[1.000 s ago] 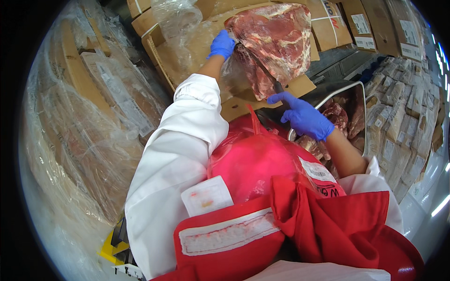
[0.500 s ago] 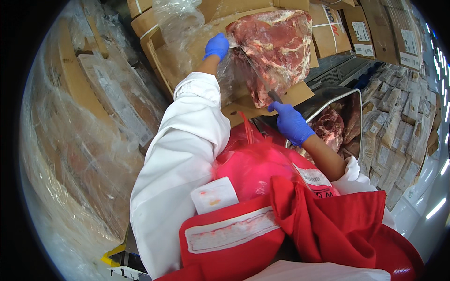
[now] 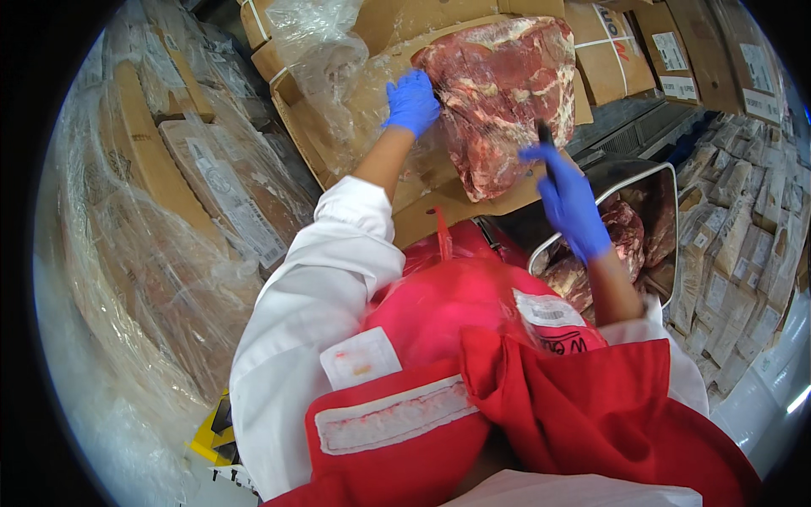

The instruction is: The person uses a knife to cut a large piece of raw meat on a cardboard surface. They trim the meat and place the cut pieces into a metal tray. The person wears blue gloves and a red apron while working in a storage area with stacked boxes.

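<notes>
Above the raw meat slab (image 3: 503,101), the dark-handled knife (image 3: 543,131), clasped by the right hand (image 3: 574,205), has been shifted rightward, freeing the left edge; how the left hand (image 3: 411,101) grips cannot be told.

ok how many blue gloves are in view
2. One blue glove is on the left hand, at the left edge of the large meat slab; the other is on the right hand, around a black handle. Others could be hidden.
</notes>
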The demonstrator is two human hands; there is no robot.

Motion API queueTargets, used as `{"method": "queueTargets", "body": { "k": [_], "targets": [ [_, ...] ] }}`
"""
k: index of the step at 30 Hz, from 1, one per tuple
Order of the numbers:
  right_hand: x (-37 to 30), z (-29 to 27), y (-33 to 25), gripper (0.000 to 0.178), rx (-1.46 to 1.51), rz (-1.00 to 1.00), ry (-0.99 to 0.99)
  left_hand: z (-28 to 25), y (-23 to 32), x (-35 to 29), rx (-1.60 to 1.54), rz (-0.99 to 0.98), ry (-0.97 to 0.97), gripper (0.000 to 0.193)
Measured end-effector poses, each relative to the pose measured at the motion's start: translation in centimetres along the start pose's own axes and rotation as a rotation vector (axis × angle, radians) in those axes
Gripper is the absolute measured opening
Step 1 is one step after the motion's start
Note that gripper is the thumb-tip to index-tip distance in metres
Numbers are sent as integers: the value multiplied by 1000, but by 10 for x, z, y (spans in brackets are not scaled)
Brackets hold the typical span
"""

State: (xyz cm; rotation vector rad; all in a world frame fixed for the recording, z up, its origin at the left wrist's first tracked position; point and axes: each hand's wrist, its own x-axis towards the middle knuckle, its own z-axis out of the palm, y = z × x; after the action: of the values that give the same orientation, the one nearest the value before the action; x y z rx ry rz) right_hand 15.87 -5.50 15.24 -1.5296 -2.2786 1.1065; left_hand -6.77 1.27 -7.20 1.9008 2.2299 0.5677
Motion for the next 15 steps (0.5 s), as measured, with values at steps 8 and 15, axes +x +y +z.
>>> {"method": "queueTargets", "body": {
  "k": [8, 15],
  "targets": [
    [226, 62, 113, 31, -123, -28, 435, 3, 6, 35, -128, -129, -443, 28],
    [244, 86, 118, 31, -397, -51, 444, -2, -16, 18, -37, 19, -603, 29]
  ]
}}
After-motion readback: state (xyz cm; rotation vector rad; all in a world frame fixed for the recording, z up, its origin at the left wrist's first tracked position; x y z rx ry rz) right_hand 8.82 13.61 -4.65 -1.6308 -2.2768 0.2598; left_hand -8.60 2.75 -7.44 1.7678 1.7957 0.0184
